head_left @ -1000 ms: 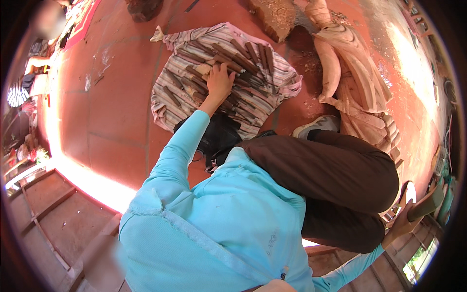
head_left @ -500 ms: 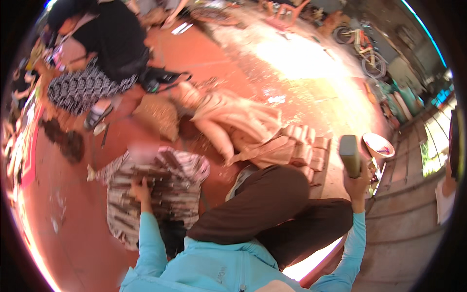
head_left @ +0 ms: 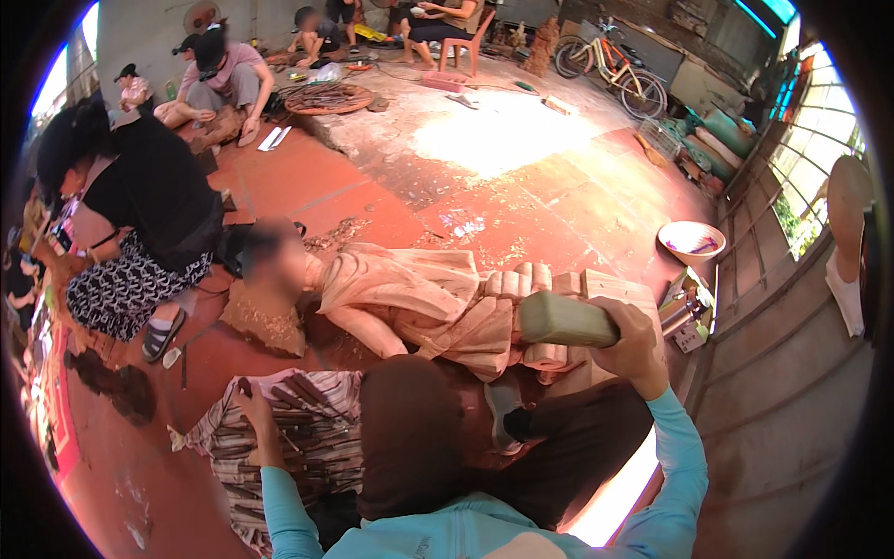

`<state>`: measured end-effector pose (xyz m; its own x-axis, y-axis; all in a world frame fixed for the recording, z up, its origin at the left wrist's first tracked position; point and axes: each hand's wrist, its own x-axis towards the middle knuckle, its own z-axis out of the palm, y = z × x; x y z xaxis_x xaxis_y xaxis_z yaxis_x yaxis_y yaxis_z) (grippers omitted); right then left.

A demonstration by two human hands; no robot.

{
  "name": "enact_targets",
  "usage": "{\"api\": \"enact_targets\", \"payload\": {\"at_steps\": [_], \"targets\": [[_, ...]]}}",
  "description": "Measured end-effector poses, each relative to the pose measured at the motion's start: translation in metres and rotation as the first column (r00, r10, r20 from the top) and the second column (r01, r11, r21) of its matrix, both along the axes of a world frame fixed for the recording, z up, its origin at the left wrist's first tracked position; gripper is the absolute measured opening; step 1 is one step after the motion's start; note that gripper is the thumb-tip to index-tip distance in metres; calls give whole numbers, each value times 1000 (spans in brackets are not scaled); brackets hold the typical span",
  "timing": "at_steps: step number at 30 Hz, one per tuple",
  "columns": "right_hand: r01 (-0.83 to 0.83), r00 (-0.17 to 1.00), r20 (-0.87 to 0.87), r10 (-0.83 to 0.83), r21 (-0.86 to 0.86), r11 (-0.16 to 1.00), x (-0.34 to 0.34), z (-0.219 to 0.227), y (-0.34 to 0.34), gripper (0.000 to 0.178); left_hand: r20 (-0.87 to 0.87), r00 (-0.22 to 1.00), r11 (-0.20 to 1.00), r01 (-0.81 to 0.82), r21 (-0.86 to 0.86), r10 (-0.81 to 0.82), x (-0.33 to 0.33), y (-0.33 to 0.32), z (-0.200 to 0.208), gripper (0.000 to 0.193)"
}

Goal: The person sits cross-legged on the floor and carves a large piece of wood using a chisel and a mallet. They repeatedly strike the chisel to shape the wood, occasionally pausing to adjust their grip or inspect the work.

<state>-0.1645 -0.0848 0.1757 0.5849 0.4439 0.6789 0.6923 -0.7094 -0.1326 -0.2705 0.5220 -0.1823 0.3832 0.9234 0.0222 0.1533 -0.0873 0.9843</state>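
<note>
My right hand (head_left: pixel 631 343) is closed round a wooden mallet (head_left: pixel 565 320) with a greenish, block-shaped head, raised over the lower part of a carved wooden figure (head_left: pixel 410 284). The figure lies on its back on the floor, its robe cut in folds. To the left, my left hand (head_left: pixel 254 410) is closed on a chisel, whose dark end shows at the fingers; its blade is hard to make out. Under that hand a striped cloth (head_left: pixel 321 387) is spread, with several carving chisels (head_left: pixel 321 433) lying side by side on it.
A person in black (head_left: pixel 154 191) crouches at the left, beside a wood block (head_left: pixel 265 321) under the figure's head. A round basket (head_left: pixel 691 242) stands right, near a box (head_left: pixel 687 312) of cans. Wood shavings litter the tiles; bicycles (head_left: pixel 615 65) and other people are farther back.
My right hand has swung the mallet leftward, from upright beside my knee to level over the figure. The left hand has moved up the cloth. My view has tilted up.
</note>
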Motion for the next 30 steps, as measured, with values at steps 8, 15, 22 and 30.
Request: {"api": "enact_targets", "payload": {"at_steps": [8, 15, 22, 30], "targets": [[-72, 941, -340, 0, -201, 977, -4, -6, 16, 54, -49, 488, 457, 844, 279, -871, 147, -175, 233, 24], [-229, 804, -593, 35, -254, 940, 19, -21, 23, 51, -556, -128, -503, 623, 599, -821, 200, -285, 283, 37], [-263, 688, -724, 45, -192, 946, 48, -51, 1, 43, -739, -121, -727, 342, 595, -662, 226, -345, 255, 32], [-247, 741, -671, -36, -322, 914, 71, -109, -5, 46, -569, -81, -572, 216, 791, -818, 252, -390, 185, 31]]}}
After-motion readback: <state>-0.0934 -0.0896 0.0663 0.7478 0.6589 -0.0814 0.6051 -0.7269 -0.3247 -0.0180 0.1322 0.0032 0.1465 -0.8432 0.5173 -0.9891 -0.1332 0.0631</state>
